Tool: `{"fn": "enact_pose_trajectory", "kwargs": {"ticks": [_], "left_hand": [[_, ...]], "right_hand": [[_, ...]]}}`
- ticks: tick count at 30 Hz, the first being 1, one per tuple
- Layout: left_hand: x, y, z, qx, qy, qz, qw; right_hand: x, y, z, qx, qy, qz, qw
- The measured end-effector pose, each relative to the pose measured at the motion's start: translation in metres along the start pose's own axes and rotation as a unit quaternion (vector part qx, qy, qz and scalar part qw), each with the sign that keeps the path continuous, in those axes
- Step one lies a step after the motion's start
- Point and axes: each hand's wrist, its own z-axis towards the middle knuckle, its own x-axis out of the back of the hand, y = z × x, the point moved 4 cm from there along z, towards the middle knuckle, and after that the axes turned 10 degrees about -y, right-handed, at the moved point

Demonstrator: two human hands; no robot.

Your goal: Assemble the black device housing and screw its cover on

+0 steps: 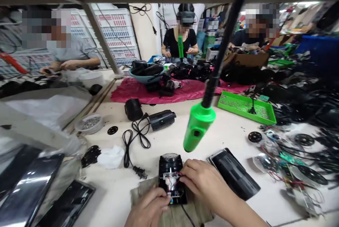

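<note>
An opened black plastic housing lies on a folded olive cloth in front of me. Inside it show a pale inner part, thin red wires and a small circuit board. My left hand pinches the housing's lower left edge beside the board. Across from it, my right hand has its fingertips pressed together at the right side, by the wires; what they pinch is too small to make out. A black cord runs from the housing's lower end. Above hangs a green electric screwdriver.
A smooth black shell lies to the right, near tangled wires and parts. Ahead are a corded black unit, a screw bowl and a green tray of small parts. Several people work beyond.
</note>
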Motion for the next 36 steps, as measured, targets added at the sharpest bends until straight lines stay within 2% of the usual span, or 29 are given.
{"fn": "enact_pose_trajectory", "kwargs": {"ticks": [4, 7, 12, 14, 16, 19, 24, 33, 36], "left_hand": [[-0.004, 0.003, 0.001, 0.027, -0.016, -0.054, 0.998], [-0.005, 0.004, 0.0, 0.031, -0.007, -0.072, 0.997], [-0.003, 0.006, -0.004, 0.051, 0.045, -0.041, 0.997], [-0.005, 0.007, -0.006, 0.103, 0.097, -0.044, 0.989], [-0.013, 0.007, -0.006, 0.187, 0.154, -0.076, 0.967], [-0.032, 0.004, -0.004, 0.265, 0.188, -0.163, 0.932], [-0.055, -0.008, -0.002, 0.257, 0.128, -0.279, 0.917], [-0.052, -0.008, -0.002, 0.258, 0.161, -0.295, 0.906], [-0.051, -0.005, 0.001, 0.255, 0.141, -0.29, 0.911]], "right_hand": [[0.001, -0.004, 0.006, 0.034, -0.035, -0.032, 0.998], [0.002, -0.005, 0.005, 0.039, -0.053, -0.045, 0.997], [0.009, -0.003, -0.002, 0.012, -0.078, 0.049, 0.996], [0.011, -0.004, -0.003, 0.006, -0.082, 0.06, 0.995], [0.011, -0.004, 0.0, -0.002, -0.081, 0.034, 0.996], [0.009, -0.007, 0.006, 0.008, -0.07, -0.032, 0.997], [0.004, -0.009, 0.009, 0.038, -0.064, -0.081, 0.994], [0.0, -0.005, 0.005, 0.028, -0.065, -0.091, 0.993], [-0.001, -0.006, 0.004, 0.024, -0.053, -0.098, 0.994]]}}
